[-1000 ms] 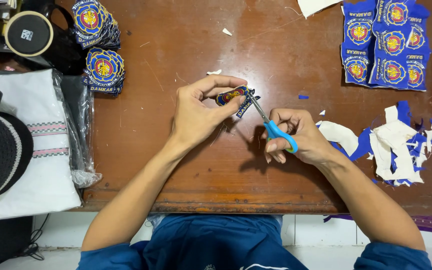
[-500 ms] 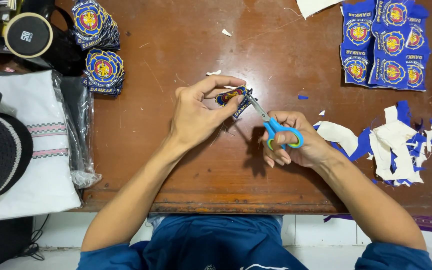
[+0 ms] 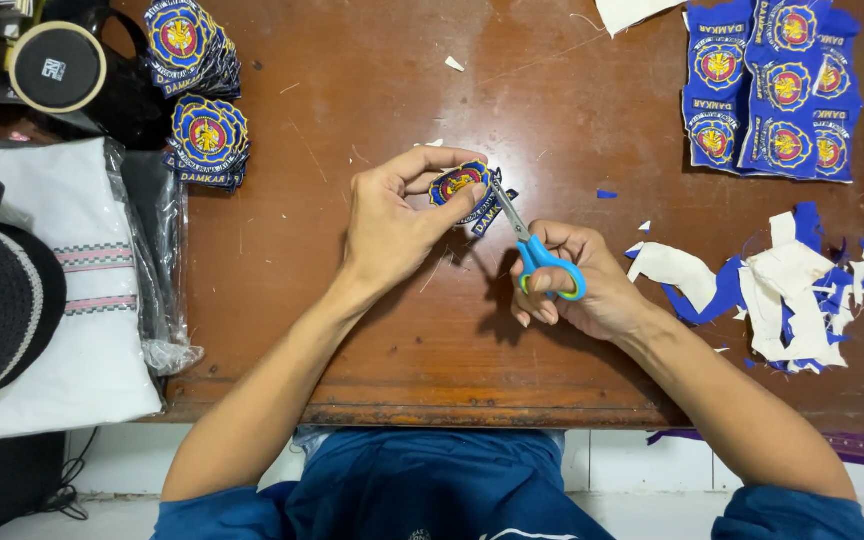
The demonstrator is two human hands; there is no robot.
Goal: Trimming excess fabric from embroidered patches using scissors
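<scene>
Head view shows the left hand [image 3: 392, 225] pinching a light, floppy badge [image 3: 460, 187] by its nine o'clock edge above the tabletop [image 3: 352, 330], while the right hand [image 3: 577, 290] grips blue-handled scissors [image 3: 537, 250] at its three o'clock rim.

Two stacks of round blue patches [image 3: 197, 85] are lying at the far left of the brown wooden table [image 3: 372, 330]. A blue sheet of uncut patches [image 3: 772, 90] is lying far right, and near it white and blue scraps [image 3: 782, 290] are piling up. A white folded cloth [image 3: 52, 290] is sitting at the left edge.
</scene>
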